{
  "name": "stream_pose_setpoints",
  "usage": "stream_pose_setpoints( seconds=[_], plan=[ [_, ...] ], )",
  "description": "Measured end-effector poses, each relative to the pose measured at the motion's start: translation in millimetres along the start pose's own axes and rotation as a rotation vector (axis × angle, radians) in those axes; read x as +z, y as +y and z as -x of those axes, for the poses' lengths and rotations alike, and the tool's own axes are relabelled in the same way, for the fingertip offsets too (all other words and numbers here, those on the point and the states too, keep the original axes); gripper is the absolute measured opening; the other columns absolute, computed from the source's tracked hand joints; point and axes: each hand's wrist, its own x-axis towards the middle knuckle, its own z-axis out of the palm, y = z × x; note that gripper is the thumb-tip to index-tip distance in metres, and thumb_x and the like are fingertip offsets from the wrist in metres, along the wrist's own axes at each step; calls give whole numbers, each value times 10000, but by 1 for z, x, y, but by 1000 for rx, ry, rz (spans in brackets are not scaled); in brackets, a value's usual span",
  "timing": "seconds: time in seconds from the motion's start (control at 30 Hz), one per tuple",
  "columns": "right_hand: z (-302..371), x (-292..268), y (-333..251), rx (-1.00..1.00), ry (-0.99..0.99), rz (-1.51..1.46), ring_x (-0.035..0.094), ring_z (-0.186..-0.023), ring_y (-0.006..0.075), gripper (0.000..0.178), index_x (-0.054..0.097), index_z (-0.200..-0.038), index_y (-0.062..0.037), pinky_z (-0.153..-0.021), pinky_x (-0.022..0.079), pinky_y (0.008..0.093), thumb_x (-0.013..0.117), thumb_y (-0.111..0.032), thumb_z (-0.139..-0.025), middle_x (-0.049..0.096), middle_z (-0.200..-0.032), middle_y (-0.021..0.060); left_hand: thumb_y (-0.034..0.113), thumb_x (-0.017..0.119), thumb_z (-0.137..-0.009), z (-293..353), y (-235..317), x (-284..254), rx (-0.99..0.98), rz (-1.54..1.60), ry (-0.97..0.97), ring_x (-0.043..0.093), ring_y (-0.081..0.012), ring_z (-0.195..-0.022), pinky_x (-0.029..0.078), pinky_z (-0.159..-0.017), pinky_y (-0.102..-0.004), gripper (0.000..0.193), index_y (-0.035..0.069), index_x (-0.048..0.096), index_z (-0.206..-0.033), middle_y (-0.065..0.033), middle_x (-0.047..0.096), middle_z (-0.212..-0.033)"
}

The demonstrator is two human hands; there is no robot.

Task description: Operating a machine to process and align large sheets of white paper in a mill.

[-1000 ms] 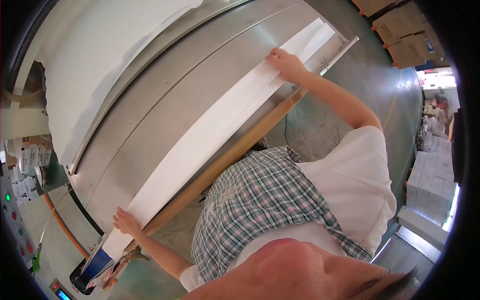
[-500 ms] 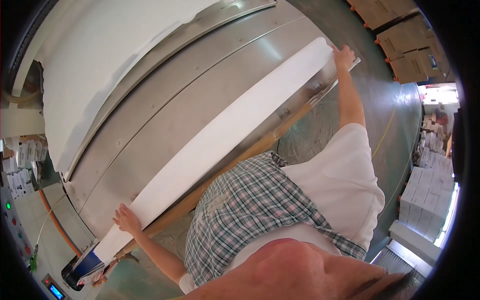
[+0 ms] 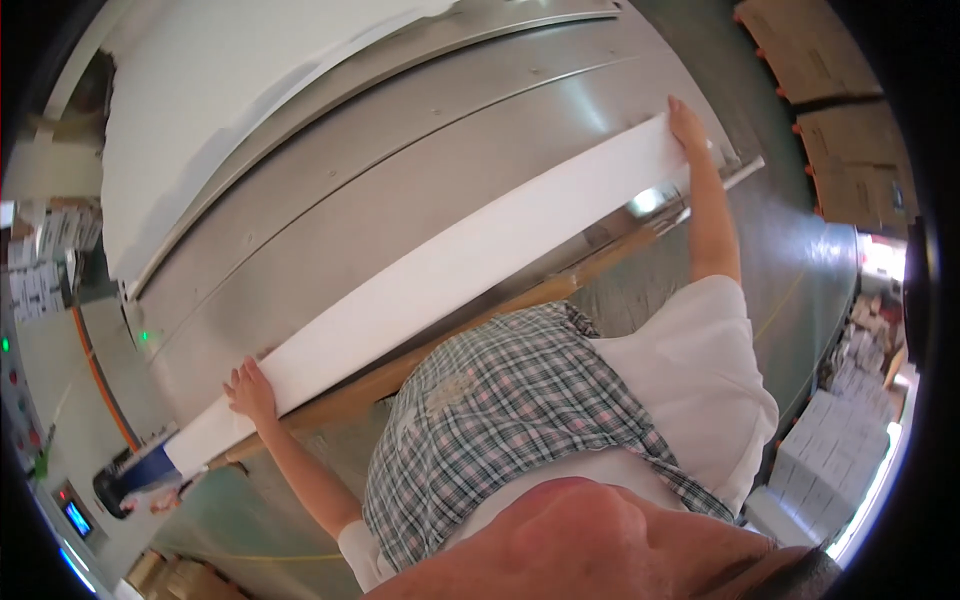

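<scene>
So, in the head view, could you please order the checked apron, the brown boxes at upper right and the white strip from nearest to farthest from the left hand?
1. White strip: directly under the left hand.
2. Checked apron: to the hand's right, on the person's front.
3. Brown boxes: far off at upper right, beyond the metal table.
</scene>
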Motion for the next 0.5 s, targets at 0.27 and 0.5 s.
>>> stream_pose_setpoints(
  seconds=[0.27,0.5],
  plan=[
    [-40,2,40,-444,-599,-123,364,-1226,203,437,449,-1246,-13,-1037,245,314,408,-296,-916,437,-1295,138,421,333,-903,-18,-47,14,136,-81,181,322,-398,-1224,266,-907,-636,394,174,575,-1090,-133,457,-1272],
    [65,-54,-104,-572,-1061,-401,451,-1131,195,548,424,-1253,-6,-951,352,315,624,-171,-770,460,-1255,95,301,517,-834,25,-49,-5,76,159,558,288,-315,-1263,284,-940,-563,398,190,473,-1213,-105,370,-1332]
  ],
)
